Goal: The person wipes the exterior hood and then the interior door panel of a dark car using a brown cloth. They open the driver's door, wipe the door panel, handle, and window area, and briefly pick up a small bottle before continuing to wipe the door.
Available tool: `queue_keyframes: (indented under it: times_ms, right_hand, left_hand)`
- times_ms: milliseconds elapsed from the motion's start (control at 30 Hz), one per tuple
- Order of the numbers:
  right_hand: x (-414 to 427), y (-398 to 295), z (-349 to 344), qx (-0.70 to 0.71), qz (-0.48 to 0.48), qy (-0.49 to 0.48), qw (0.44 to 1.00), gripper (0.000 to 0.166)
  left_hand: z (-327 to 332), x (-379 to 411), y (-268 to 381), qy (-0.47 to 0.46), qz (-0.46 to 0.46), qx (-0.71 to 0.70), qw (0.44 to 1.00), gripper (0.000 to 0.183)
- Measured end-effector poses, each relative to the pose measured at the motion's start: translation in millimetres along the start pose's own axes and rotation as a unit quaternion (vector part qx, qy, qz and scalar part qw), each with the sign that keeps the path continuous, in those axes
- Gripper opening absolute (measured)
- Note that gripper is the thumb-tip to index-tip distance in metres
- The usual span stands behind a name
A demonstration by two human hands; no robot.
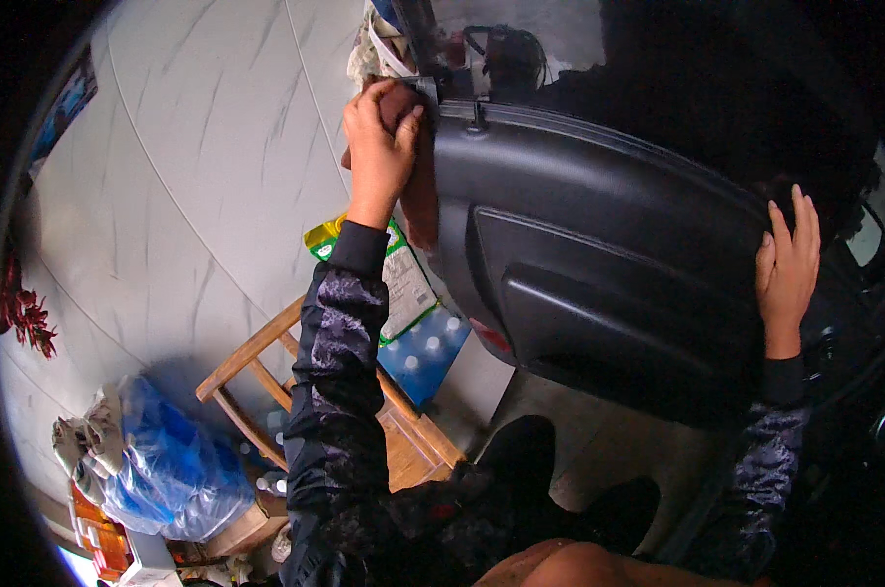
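A car door stands swung out in front of me, its black plastic inner trim panel facing me. My left hand holds a brown cloth against the door's outer edge, near the window line at the upper left of the panel. A small lock knob rises from the panel's top near that hand. At the right end of the panel, my right hand rests with spread fingers on its dark upper edge and holds nothing. A red reflector sits low on the panel's left corner.
Left of the door are a wooden chair, a green and white bag and blue-wrapped bottles. A blue plastic bag, shoes and an orange crate stand by the pale wall. The car's dark interior is at the right.
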State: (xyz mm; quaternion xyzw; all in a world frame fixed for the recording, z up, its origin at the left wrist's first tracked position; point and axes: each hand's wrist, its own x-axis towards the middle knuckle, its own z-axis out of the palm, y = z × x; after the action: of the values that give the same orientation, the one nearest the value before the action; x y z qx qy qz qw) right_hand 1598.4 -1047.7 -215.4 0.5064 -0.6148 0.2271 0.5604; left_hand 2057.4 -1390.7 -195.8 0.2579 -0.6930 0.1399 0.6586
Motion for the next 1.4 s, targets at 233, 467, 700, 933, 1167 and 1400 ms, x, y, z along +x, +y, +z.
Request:
queue_keyframes:
  times_ms: [233, 467, 700, 933, 1167, 1400]
  right_hand:
    - [-2.4, 1.5, 2.8, -0.011, -0.003, -0.007, 1.0, 0.04]
    - [-1.2, 1.6, 3.9, -0.018, -0.004, -0.008, 1.0, 0.04]
    - [-2.1, 0.1, 3.2, -0.01, -0.001, -0.008, 1.0, 0.04]
    - [-1.4, 0.5, 2.6, 0.002, -0.006, -0.006, 1.0, 0.04]
    - [-1.4, -1.6, 0.9, 0.009, 0.006, -0.012, 1.0, 0.039]
    - [0.9, -3.8, -1.9, 0.013, 0.007, -0.005, 1.0, 0.04]
  left_hand:
    - [18.5, 31.3, 9.6, 0.063, -0.003, -0.138, 0.988, 0.061]
    - [18.1, -18.2, -16.0, 0.021, 0.092, -0.007, 0.996, 0.073]
    - [-2.3, -102.7, -37.4, -0.028, -0.036, -0.012, 0.999, 0.065]
    - [16.0, -49.2, -38.6, 0.1, -0.116, -0.169, 0.974, 0.049]
    - [35.7, 66.3, 15.6, 0.127, 0.059, -0.24, 0.96, 0.048]
    - [33.0, 50.2, 16.8, 0.069, 0.148, -0.055, 0.985, 0.066]
